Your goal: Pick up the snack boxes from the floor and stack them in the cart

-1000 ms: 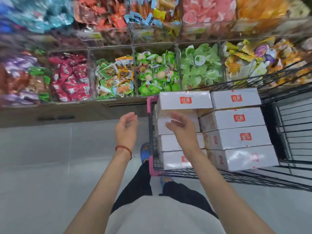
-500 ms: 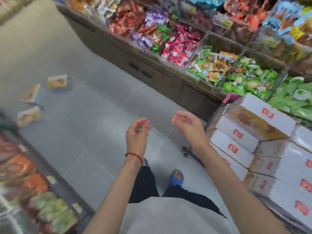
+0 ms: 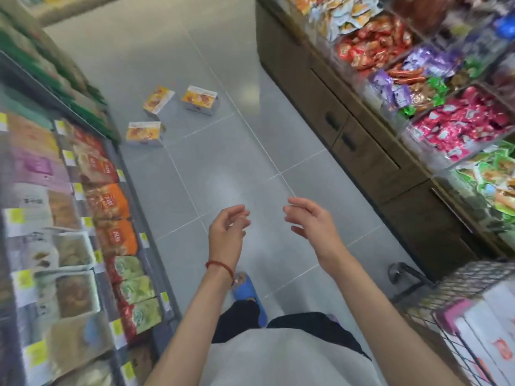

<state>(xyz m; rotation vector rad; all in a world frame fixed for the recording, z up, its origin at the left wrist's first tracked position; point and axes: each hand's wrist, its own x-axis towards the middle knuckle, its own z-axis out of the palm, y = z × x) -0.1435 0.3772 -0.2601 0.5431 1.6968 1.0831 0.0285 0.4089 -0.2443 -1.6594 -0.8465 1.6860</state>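
Observation:
Three orange-and-white snack boxes lie on the grey tiled floor far ahead: one [image 3: 144, 133] nearest the left shelf, one [image 3: 158, 101] behind it, one [image 3: 199, 99] to its right. My left hand [image 3: 227, 235] and my right hand [image 3: 313, 222] hover side by side over the floor, both holding nothing, fingers loosely curled and apart. The black wire cart [image 3: 457, 291] sits at the lower right corner, with white boxes [image 3: 490, 330] stacked in it.
A shelf of bagged snacks [image 3: 69, 246] runs along the left. On the right a wooden counter with drawers [image 3: 362, 151] carries bins of wrapped sweets [image 3: 457, 126]. The grey tiled aisle [image 3: 223, 162] lies between them. My blue slipper [image 3: 248, 293] is below my hands.
The view has swung left from the cart to the aisle. My right hand has left the stacked boxes; both hands are now out over the floor, and the floor boxes sit ahead.

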